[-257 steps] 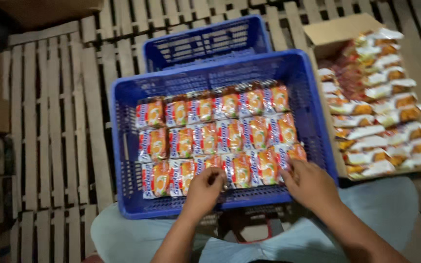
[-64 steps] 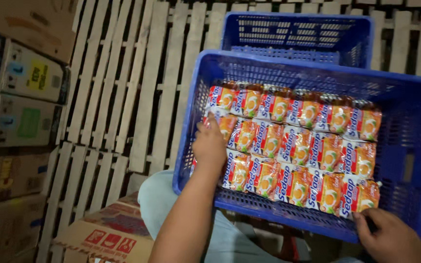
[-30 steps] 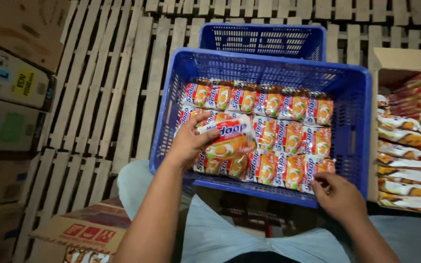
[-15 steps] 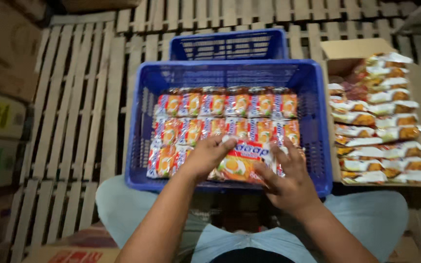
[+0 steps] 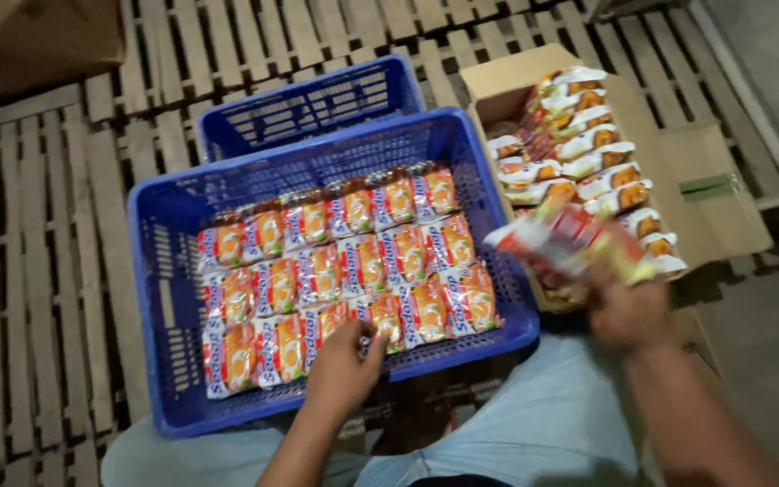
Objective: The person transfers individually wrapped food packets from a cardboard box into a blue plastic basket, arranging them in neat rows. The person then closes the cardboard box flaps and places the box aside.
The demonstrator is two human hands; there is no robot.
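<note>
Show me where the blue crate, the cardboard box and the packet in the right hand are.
blue crate (image 5: 151,271): head view, bare left wall.
cardboard box (image 5: 719,194): head view, open right flap.
packet (image 5: 561,239): head view, middle of the blurred wrapper.
right hand (image 5: 628,311): head view, back of hand.

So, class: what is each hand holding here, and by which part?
Right hand grips a blurred noodle packet by its near edge. Left hand holds nothing, resting on packets in the blue crate.
</note>
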